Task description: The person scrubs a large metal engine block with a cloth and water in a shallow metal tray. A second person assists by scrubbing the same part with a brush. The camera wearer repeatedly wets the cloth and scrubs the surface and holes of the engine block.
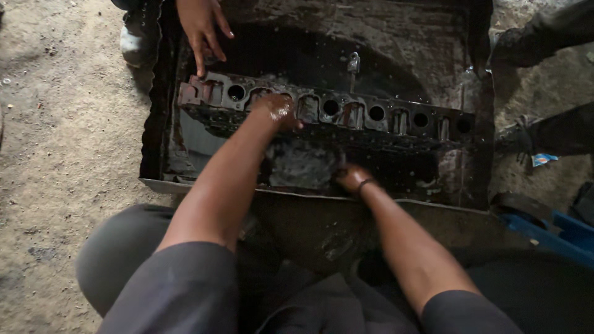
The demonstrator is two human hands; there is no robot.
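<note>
Two wet hands, left (pixel 276 109) grip clasped on one cylinder head (pixel 346 117), right (pixel 351 177) grip unclear.

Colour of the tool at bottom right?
Blue; seen in the head view.

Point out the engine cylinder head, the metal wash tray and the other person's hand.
cylinder head (pixel 371 114): head view, on its upper face with the round holes.
metal tray (pixel 158 133): head view, on its left wall.
other person's hand (pixel 199 23): head view, on its back.
</note>
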